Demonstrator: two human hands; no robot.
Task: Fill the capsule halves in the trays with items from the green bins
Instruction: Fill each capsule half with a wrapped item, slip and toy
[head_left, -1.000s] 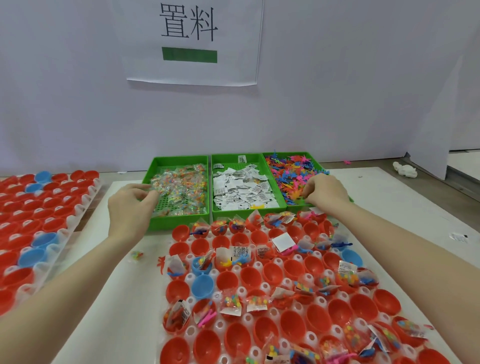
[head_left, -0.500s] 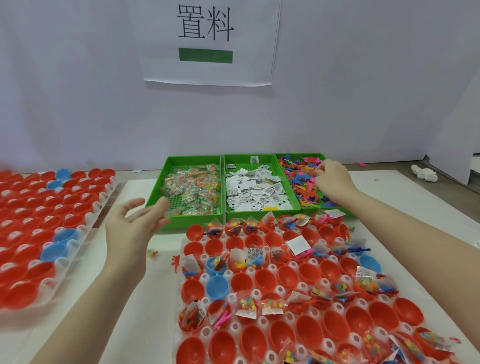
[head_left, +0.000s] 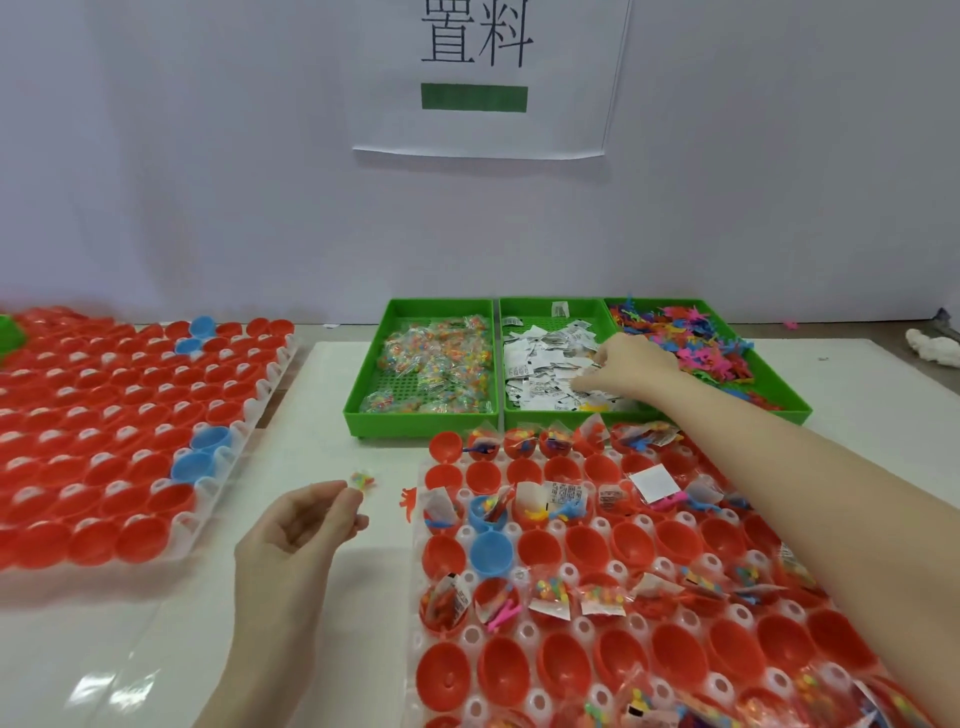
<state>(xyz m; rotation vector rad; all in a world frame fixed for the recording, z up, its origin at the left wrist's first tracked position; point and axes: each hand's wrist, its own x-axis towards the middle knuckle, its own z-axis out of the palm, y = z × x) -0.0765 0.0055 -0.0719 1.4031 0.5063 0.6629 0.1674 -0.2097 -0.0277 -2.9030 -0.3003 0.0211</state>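
Right hand reaching into middle green plastic bin, fingers curled down among white printed paper slips; whether grasping slip, cannot tell. Left hand hovering over white tabletop, fingers loosely curled, grasping nothing visible. Small clear packet of coloured beads lying on tabletop just beyond left fingertips. Near clear tray carrying red and blue capsule halves, some filled.

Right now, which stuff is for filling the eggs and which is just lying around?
For the job: three green bins, near tray of capsule halves, second tray, right hand in the paper-slip bin, left hand.

Just lying about: wall sign, white object, loose packet.
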